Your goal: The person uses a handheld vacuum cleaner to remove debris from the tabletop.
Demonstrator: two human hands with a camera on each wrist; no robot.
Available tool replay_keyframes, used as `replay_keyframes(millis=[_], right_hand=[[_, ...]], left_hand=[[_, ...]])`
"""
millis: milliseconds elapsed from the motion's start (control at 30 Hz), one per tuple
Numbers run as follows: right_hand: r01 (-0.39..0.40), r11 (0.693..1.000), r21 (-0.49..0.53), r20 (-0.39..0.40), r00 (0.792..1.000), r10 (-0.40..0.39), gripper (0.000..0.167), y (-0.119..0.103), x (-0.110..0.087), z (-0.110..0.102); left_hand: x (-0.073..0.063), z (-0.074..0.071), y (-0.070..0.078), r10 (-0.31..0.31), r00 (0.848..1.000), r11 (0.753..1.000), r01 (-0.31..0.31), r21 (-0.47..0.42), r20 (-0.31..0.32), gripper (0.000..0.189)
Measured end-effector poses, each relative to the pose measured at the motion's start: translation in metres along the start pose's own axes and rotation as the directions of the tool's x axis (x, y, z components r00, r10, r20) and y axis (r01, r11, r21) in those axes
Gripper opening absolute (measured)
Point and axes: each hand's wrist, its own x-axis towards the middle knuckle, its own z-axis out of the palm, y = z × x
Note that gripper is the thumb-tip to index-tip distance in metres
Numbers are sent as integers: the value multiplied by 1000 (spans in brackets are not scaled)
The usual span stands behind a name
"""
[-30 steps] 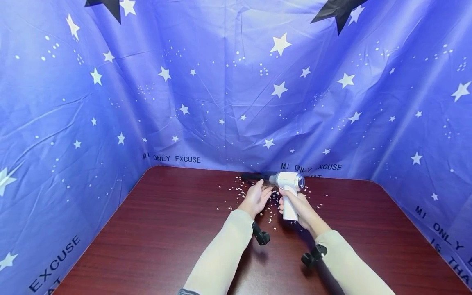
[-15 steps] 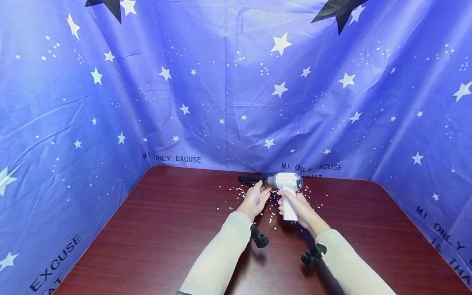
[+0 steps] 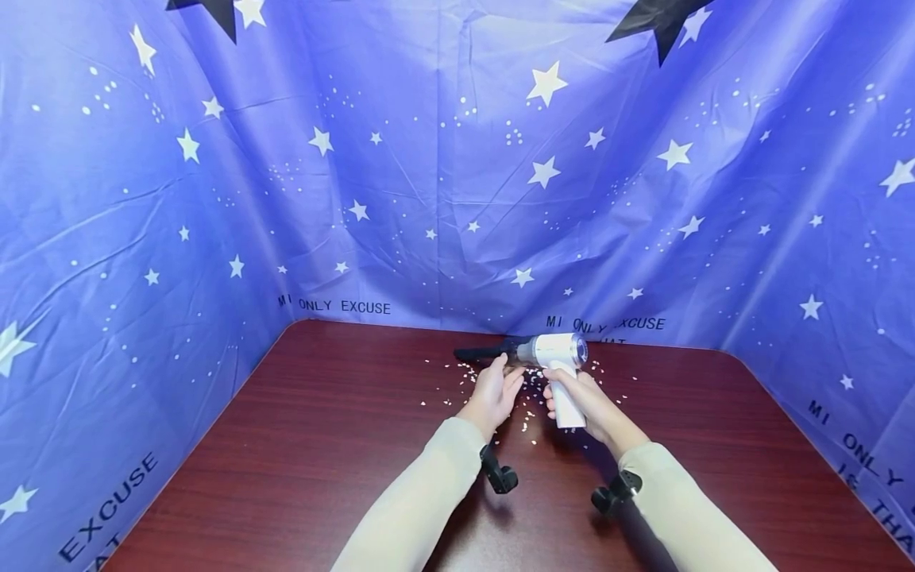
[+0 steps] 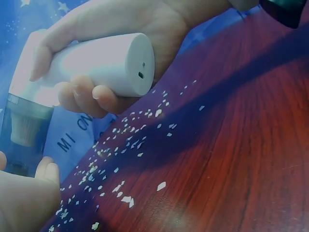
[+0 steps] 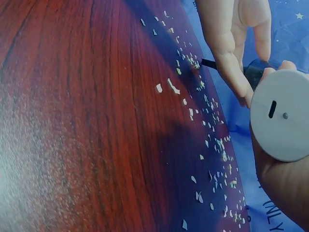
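In the head view a white handheld vacuum cleaner (image 3: 561, 353) is held sideways over the far part of the table, its black nozzle (image 3: 479, 352) pointing left. My right hand (image 3: 589, 401) grips the handle, fingers curled round it, as the left wrist view also shows. Near the clear dust cup (image 4: 29, 128), my left hand (image 3: 493, 393) supports the front part from below with fairly straight fingers. White paper-like scraps (image 5: 207, 125) lie scattered on the table beneath. The nozzle is partly hidden behind the left hand in the right wrist view.
The dark red wooden table (image 3: 322, 445) meets a blue star-patterned cloth (image 3: 400, 159) along its back and sides. Black camera mounts (image 3: 499, 473) stick out from both wrists, low over the tabletop.
The vacuum's nozzle tip has shifted a little left and towards me. The handle's lower end has swung slightly right. Both hands keep their places on the vacuum cleaner.
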Motion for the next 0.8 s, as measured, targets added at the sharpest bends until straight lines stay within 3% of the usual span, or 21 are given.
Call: replay_keyframes(millis=[500,800], right_hand=[[-9,999,42,47,999,7,23,0,1,9],[-18,998,54,53,998,15,21,0,6,26]], left_hand=[[-13,-7,6,32,999,999,-33,-25,-26,54],[-11,-15,13,69,997,996,-71,-51,-35,54]])
